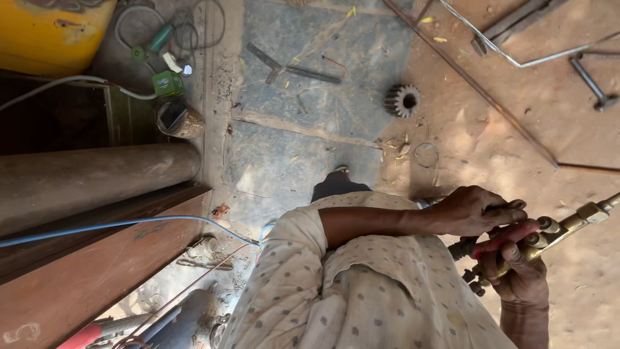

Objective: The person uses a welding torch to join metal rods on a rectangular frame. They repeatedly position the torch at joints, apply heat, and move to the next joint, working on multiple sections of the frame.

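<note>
I hold a gas cutting torch (568,223) with a brass body and a red grip, low at the right, its tip pointing off the right edge. My right hand (520,274) comes up from the bottom right and is wrapped around the red grip from below. My left hand (475,210) reaches across my patterned shirt and rests over the torch's rear end, fingers on the valve knobs. The hose connections are partly hidden behind my hands.
A toothed steel gear (402,100) and a wire ring (426,155) lie on the ground ahead. Long thin rods (478,84) and a hammer (594,84) lie at the right. At the left are a thick pipe (97,174), a blue hose (129,223) and a yellow drum (51,26).
</note>
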